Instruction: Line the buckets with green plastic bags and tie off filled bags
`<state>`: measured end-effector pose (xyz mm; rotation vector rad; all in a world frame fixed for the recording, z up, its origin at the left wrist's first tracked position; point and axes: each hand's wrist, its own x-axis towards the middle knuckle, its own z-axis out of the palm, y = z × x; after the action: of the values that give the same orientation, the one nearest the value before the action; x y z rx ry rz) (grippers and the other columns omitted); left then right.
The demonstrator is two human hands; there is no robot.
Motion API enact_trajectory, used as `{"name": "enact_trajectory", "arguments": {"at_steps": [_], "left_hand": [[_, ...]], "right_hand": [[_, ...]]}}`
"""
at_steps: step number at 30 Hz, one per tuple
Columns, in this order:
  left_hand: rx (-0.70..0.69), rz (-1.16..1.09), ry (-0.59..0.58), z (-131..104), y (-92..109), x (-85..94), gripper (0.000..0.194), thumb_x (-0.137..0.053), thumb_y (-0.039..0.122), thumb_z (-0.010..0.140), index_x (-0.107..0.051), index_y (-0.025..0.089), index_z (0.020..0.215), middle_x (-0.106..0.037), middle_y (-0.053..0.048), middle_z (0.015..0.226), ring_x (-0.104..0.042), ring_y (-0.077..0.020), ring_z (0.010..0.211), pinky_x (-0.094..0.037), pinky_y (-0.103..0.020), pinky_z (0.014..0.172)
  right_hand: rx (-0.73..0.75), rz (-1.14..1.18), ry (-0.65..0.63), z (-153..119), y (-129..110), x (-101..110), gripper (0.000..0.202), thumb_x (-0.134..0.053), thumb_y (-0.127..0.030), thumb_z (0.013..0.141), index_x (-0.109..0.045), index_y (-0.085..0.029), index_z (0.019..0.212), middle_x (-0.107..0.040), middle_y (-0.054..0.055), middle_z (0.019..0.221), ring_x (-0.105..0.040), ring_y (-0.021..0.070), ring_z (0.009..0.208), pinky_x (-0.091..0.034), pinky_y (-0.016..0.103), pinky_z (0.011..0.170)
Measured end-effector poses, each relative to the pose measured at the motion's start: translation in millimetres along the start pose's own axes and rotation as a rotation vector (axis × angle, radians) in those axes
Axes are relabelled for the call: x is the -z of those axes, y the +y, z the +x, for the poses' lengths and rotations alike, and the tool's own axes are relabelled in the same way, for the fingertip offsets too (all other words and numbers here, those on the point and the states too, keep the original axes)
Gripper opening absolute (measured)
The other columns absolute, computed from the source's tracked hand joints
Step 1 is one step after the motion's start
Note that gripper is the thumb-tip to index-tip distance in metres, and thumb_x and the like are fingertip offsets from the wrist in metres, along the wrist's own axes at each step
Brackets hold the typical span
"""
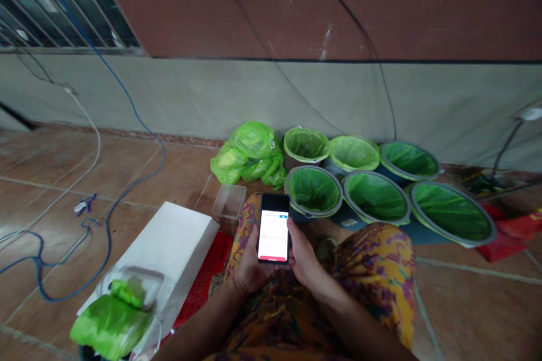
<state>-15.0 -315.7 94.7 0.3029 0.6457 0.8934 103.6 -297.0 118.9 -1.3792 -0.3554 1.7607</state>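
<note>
A phone [274,231] with a lit, mostly white screen is held upright above my lap in both hands. My left hand [253,265] wraps round its left side and lower edge. Against the right side lies my right hand [301,251], its thumb by the screen's upper right edge. Beneath the phone are my knees in yellow and purple patterned cloth [372,259]. Just past the left knee sits a small clear plastic tub [229,201].
Several bins with green liners [314,190] stand in two rows by the wall, beside tied green bags [249,152]. At left are a white box [169,242], a red basket [203,276], a green bag roll [112,324] and a blue cable [109,220]. Red plastic [508,237] lies right.
</note>
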Motion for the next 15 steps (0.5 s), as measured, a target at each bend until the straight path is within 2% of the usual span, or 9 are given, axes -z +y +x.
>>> {"name": "enact_trajectory", "arguments": {"at_steps": [3, 9, 15], "left_hand": [[0.000, 0.006, -0.004, -0.2, -1.0, 1.8, 0.069, -0.029, 0.064, 0.097, -0.060, 0.016, 0.136, -0.074, -0.015, 0.115, -0.071, -0.0338, 0.105, -0.058, -0.047, 0.087], [0.003, 0.010, 0.008, -1.5, -0.3, -0.6, 0.068, -0.031, 0.065, 0.097, -0.062, 0.016, 0.132, -0.076, -0.015, 0.108, -0.072, -0.0329, 0.101, -0.059, -0.047, 0.085], [0.026, 0.032, 0.021, -1.6, 1.2, -2.2, 0.072, -0.029, 0.068, 0.095, -0.060, 0.017, 0.135, -0.076, -0.015, 0.108, -0.071, -0.0343, 0.105, -0.059, -0.048, 0.087]], "right_hand": [[-0.045, 0.008, 0.043, -0.9, -0.6, -0.4, 0.053, -0.061, -0.063, 0.085, -0.071, -0.017, 0.108, -0.077, 0.005, 0.079, -0.068, 0.0173, 0.052, -0.052, 0.026, 0.041], [-0.075, 0.004, 0.053, -5.2, -4.2, -3.2, 0.049, -0.055, -0.061, 0.090, -0.071, -0.016, 0.105, -0.072, 0.002, 0.064, -0.059, 0.0134, 0.040, -0.043, 0.021, 0.033], [-0.063, 0.015, 0.066, -5.6, -4.4, -3.6, 0.047, -0.054, -0.057, 0.092, -0.071, -0.016, 0.108, -0.075, 0.003, 0.071, -0.061, 0.0129, 0.044, -0.046, 0.021, 0.036]]}}
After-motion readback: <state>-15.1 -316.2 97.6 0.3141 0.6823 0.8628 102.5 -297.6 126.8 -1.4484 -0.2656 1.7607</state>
